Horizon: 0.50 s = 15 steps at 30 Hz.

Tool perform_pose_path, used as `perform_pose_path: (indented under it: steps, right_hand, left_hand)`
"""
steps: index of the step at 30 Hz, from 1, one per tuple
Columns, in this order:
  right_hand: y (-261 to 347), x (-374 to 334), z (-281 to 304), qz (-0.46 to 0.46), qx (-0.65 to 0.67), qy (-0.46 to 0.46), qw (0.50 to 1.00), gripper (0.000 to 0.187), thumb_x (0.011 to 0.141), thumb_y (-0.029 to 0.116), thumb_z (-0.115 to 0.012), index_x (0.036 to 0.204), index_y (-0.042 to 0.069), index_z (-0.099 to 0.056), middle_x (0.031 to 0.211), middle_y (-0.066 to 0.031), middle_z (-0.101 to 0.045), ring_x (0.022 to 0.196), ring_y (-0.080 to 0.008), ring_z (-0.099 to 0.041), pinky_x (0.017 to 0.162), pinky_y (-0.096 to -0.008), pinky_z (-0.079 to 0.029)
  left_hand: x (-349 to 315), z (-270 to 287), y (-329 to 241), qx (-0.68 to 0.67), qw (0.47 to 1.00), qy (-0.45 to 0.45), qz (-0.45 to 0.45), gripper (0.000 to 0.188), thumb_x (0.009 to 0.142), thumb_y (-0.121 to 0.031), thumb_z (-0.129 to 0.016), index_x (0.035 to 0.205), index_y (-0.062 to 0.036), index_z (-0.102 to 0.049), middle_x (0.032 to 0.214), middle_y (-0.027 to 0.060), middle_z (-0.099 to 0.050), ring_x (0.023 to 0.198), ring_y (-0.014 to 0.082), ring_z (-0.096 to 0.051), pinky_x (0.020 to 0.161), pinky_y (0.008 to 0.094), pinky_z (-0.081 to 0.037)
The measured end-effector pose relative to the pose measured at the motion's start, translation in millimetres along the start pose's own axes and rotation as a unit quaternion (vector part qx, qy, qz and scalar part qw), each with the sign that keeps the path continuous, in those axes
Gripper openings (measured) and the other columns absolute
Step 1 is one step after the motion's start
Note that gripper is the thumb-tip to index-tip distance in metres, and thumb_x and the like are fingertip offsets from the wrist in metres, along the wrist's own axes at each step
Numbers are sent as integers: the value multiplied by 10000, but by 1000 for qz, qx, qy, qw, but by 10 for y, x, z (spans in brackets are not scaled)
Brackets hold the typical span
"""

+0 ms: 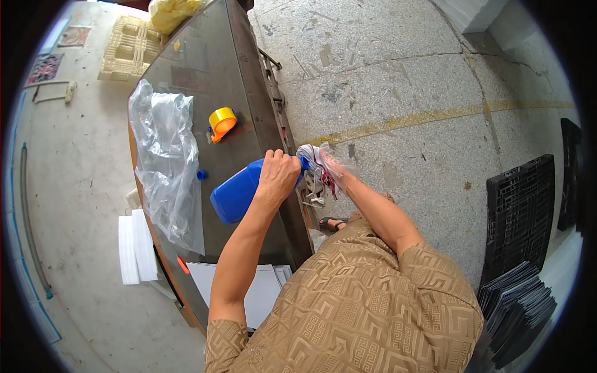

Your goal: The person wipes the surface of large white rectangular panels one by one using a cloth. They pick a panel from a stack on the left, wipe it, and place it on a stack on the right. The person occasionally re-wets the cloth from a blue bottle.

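Note:
My left hand (280, 173) is closed around the handle end of a blue plastic jug (239, 194), which lies tilted over the table's right edge with its mouth pointing right. Against that mouth is a crumpled rag (315, 163), white with dark red parts. My right hand (334, 169) grips the rag, and clear plastic film seems to cover this hand; its fingers are partly hidden. A small blue cap (201, 175) lies on the table left of the jug. Beyond it stands an orange tape dispenser with a yellow roll (222, 123).
A clear plastic bag (165, 161) spreads along the left side of the dark table (211, 68). White sheets (239, 289) and an orange cutter (183, 265) lie at its near end. Black pallets (521, 211) and stacked dark sheets (517, 304) stand at the right. A cream pallet (129, 48) is at far left.

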State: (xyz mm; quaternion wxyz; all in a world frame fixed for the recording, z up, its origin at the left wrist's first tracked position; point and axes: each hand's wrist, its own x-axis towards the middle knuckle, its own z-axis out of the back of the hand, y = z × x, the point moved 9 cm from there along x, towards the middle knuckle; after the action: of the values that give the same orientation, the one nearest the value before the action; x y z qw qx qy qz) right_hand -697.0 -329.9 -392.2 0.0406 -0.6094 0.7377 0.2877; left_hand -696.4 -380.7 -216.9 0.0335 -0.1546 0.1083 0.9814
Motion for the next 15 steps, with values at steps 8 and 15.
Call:
perform_pose_path:
  steps: [8, 15]
  right_hand:
    - [-77, 112, 118, 9, 43, 33, 998, 573, 1052, 452, -297, 1453, 58, -408, 1394, -97, -536, 1226, -203, -561, 1061, -355, -449]
    - [-145, 22, 127, -65, -40, -38, 996, 556, 1056, 435, -310, 1450, 55, -407, 1391, -106, -538, 1210, -213, -571, 1045, -362, -464]
  left_hand:
    - [76, 84, -104, 13, 1000, -24, -15, 115, 799, -120, -596, 730, -74, -676, 728, 98, -672, 799, 227, -628, 741, 363, -426]
    - [55, -23, -114, 15, 1000, -15, -8, 119, 793, -124, -604, 712, -81, -681, 716, 96, -671, 800, 224, -631, 734, 362, -424]
